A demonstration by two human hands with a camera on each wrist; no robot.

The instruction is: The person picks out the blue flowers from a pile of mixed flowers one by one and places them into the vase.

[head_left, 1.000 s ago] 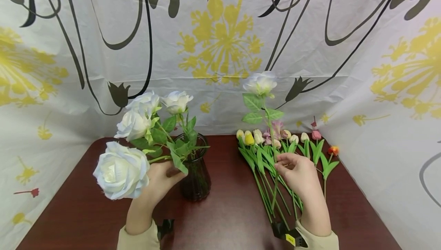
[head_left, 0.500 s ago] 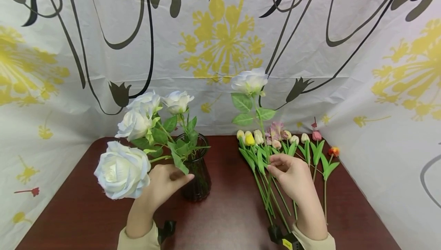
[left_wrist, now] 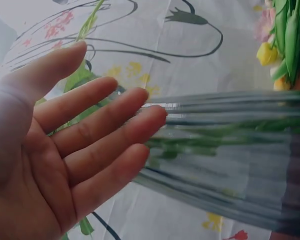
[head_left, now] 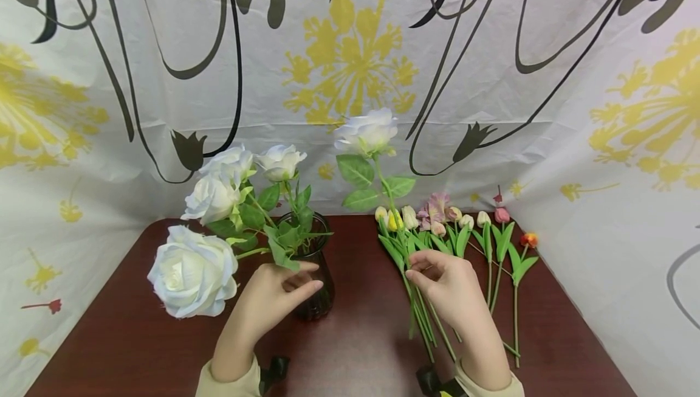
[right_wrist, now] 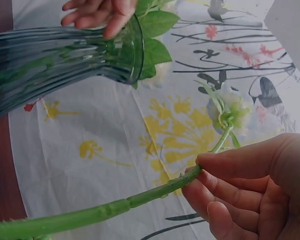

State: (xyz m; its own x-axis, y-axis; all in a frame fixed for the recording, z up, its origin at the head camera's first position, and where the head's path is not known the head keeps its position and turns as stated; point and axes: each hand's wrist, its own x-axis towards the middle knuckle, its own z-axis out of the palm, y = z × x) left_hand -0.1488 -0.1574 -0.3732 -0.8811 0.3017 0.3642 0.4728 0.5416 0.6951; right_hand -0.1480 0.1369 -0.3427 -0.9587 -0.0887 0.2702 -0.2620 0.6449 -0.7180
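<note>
My right hand (head_left: 451,290) pinches the green stem of a white rose (head_left: 367,132) between thumb and fingertips, and the bloom stands upright above the hand. In the right wrist view the rose stem (right_wrist: 155,195) slants down past the fingertips to its cut end. My left hand (head_left: 262,303) is just in front of a dark ribbed glass vase (head_left: 319,309), fingers loosely extended. The left wrist view shows the palm with nothing in it, beside the glass vase (left_wrist: 215,145). Several white roses (head_left: 194,272) lean from the vase to the left, partly over the left hand.
Several tulips (head_left: 395,220) in yellow, white, pink and orange lie on the right of the dark red table (head_left: 361,336), with a pink-purple flower (head_left: 434,210) among them. A printed white cloth (head_left: 350,160) hangs behind and at both sides.
My right hand has carried the rose left, from over the tulips toward the vase. The left hand has moved slightly right and come away from the leaves, its fingers spreading.
</note>
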